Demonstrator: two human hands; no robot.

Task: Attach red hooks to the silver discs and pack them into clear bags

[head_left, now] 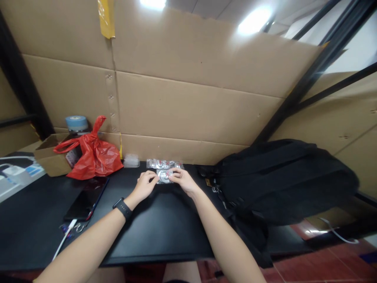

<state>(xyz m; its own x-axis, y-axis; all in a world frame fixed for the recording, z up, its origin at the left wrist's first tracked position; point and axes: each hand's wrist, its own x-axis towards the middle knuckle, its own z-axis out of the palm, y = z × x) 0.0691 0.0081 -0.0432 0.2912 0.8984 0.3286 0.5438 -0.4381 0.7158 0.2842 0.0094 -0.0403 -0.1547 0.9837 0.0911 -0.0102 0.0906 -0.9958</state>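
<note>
Both my hands meet at the far middle of a black table [153, 232]. My left hand [145, 185], with a black watch on its wrist, and my right hand [182, 180] pinch the two ends of a small clear plastic packet [164, 176] holding round silver parts with red marks. Just behind it lies a row of more clear packets [163, 164] with the same silver parts, against the cardboard wall. The fingers of both hands are curled closed on the packet's edges.
A red plastic bag [92, 155] and a jar with a blue lid [77, 124] sit by an open cardboard box [50, 155] at the left. A dark phone [86, 200] with a white cable lies near the left. A black backpack [282, 181] fills the right side.
</note>
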